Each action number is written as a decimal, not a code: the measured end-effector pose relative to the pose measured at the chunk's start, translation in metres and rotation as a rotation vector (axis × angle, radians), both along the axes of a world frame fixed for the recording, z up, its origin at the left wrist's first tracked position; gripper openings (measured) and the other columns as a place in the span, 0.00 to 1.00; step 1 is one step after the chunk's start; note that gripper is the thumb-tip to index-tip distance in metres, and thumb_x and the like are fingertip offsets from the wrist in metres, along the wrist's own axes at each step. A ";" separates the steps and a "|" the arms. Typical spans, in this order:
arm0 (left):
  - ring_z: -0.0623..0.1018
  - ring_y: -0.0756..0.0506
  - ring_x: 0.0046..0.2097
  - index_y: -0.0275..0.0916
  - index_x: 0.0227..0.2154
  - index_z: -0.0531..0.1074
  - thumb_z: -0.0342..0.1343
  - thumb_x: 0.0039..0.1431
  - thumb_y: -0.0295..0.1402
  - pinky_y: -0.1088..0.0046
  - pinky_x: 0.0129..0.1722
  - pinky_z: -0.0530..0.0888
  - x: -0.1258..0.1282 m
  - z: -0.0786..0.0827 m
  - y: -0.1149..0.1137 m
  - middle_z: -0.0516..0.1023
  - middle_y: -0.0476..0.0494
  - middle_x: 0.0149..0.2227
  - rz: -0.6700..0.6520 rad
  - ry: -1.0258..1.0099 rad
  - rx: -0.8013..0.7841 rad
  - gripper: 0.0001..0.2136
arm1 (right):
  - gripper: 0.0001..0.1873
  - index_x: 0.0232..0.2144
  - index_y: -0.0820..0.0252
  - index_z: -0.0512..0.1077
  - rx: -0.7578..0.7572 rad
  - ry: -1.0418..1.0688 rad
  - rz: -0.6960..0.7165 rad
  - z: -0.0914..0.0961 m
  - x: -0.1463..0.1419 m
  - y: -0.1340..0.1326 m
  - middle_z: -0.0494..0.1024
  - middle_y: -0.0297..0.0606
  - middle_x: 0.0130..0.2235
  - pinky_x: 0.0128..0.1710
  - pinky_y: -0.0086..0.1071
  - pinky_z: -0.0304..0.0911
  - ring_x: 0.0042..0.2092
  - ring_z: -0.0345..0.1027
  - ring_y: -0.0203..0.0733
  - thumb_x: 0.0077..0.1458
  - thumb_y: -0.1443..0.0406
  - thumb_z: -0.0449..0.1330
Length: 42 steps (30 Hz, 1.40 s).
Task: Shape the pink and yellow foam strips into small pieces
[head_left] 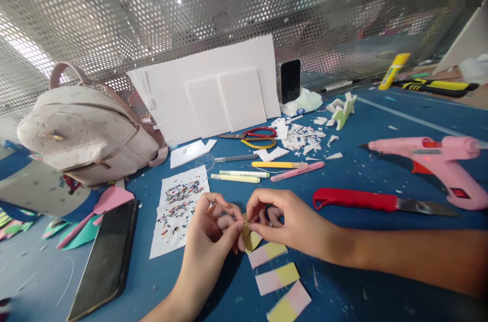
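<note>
My left hand (pixel 215 230) and my right hand (pixel 287 218) meet over the middle of the table, both in a pinch. Their fingertips touch around something small and yellowish, mostly hidden by the fingers. Just below them lie several short paper strips coloured part pink, part yellow, among them a middle strip (pixel 277 279) and a lower strip (pixel 290 302). One more yellow piece (pixel 252 242) shows under my fingertips. Left of my left hand, a white paper sheet (pixel 158 240) carries many small shiny gems.
Several markers, including a yellow marker (pixel 280 165), lie beyond my hands, near scissors (pixel 263 133) and white foam scraps (pixel 305 139). At right are a red-handled knife (pixel 358 200) and a pink glue gun (pixel 430 152). A phone (pixel 107 256) and a backpack (pixel 91 129) occupy the left.
</note>
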<state>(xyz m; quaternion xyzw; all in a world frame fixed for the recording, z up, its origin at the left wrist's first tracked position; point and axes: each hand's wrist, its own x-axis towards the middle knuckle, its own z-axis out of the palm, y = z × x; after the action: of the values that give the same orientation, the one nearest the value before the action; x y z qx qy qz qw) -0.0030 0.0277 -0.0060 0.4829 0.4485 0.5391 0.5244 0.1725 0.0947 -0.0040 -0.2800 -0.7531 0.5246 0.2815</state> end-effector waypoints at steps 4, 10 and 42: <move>0.74 0.56 0.22 0.42 0.38 0.57 0.59 0.63 0.29 0.82 0.22 0.68 0.000 0.000 0.000 0.74 0.52 0.32 -0.006 0.002 -0.003 0.13 | 0.03 0.32 0.62 0.72 -0.010 -0.009 0.009 0.002 -0.001 0.000 0.74 0.33 0.32 0.22 0.23 0.55 0.26 0.59 0.29 0.52 0.71 0.62; 0.73 0.56 0.22 0.42 0.37 0.56 0.59 0.62 0.29 0.82 0.21 0.68 0.001 0.000 0.000 0.74 0.52 0.32 -0.008 0.011 0.006 0.14 | 0.03 0.32 0.62 0.72 -0.003 -0.015 0.009 0.004 0.000 -0.001 0.74 0.32 0.32 0.23 0.22 0.55 0.26 0.59 0.28 0.53 0.71 0.62; 0.74 0.56 0.23 0.42 0.38 0.57 0.59 0.63 0.28 0.82 0.21 0.68 0.000 -0.002 0.000 0.74 0.52 0.33 -0.016 0.005 0.013 0.13 | 0.06 0.32 0.61 0.72 0.016 0.005 0.000 -0.004 0.000 0.002 0.74 0.30 0.31 0.23 0.22 0.54 0.26 0.59 0.28 0.52 0.69 0.66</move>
<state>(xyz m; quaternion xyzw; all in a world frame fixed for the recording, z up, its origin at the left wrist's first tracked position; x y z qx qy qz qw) -0.0027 0.0273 -0.0082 0.4913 0.4426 0.5364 0.5245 0.1723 0.0966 -0.0076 -0.2765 -0.7566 0.5193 0.2854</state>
